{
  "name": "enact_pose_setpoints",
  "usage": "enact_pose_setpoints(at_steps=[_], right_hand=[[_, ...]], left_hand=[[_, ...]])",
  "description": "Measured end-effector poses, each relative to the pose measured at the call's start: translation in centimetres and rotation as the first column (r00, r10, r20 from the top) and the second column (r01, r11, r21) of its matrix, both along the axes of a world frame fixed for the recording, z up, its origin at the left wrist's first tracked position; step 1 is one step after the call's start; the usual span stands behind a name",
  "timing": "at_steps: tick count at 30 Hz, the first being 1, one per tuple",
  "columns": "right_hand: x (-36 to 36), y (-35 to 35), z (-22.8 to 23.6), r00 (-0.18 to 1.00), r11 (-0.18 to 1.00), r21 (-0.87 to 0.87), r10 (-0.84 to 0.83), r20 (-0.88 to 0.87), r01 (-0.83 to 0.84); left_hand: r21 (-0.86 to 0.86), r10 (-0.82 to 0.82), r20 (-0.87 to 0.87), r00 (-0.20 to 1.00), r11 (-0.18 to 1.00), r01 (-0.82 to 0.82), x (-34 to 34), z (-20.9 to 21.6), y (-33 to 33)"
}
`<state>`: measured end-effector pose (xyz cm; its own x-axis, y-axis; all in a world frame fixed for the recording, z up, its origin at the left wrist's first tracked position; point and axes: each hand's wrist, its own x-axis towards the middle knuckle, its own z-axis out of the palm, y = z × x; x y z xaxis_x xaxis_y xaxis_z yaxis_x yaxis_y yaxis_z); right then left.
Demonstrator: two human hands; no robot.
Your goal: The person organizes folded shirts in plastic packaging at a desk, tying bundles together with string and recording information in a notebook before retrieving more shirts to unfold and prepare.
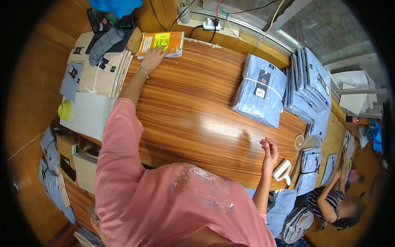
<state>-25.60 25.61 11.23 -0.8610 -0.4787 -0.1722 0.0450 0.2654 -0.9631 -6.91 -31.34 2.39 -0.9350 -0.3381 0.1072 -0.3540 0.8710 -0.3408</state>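
My left hand (154,59) reaches to the far left, its fingers spread on an orange-covered pad (177,40) at the table's back edge. Under my fingertips lies a yellow note (161,40) with handwriting. Held over the near right of the table, my right hand (269,150) is empty, its fingers loosely bent and slightly apart. Close to it lies a white plastic tape dispenser (281,170). Beyond it sits a bundle of folded blue shirts (260,92) in clear plastic, tied with a white band.
Stacks of bagged blue shirts (310,84) stand at the right under the window. At left are bagged beige shirts (103,78), a grey cloth roll (105,46), a laptop (98,20) and a yellow-green object (64,110). Another person (329,201) works at lower right.
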Motion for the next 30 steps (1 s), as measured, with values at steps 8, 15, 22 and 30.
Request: enact_pose_setpoints(at_steps=[8, 15, 22, 30], right_hand=[[5.1, -3.6, -1.5, 0.960, 0.964, -0.027, 0.267, 0.087, -0.266], [10.7, -10.1, -9.7, 0.866, 0.869, 0.038, 0.495, -0.072, -0.493], [12.4, -12.0, -6.6, 0.682, 0.786, 0.508, 0.588, -0.436, -0.353], [12.4, -12.8, -5.1, 0.720, 0.980, 0.151, 0.195, -0.667, -0.126]], left_hand=[[0.290, 0.003, -0.092, 0.996, 0.957, 0.024, -0.5, 3.3, 6.7], [0.897, 0.346, -0.309, 0.886, 0.416, 0.150, 3.0, 7.2, 22.7], [0.892, 0.744, -0.150, 0.651, -0.183, 0.415, 7.8, 6.4, 28.4], [0.895, 0.850, -0.095, 0.518, -0.154, 0.418, 13.5, 5.1, 26.2]])
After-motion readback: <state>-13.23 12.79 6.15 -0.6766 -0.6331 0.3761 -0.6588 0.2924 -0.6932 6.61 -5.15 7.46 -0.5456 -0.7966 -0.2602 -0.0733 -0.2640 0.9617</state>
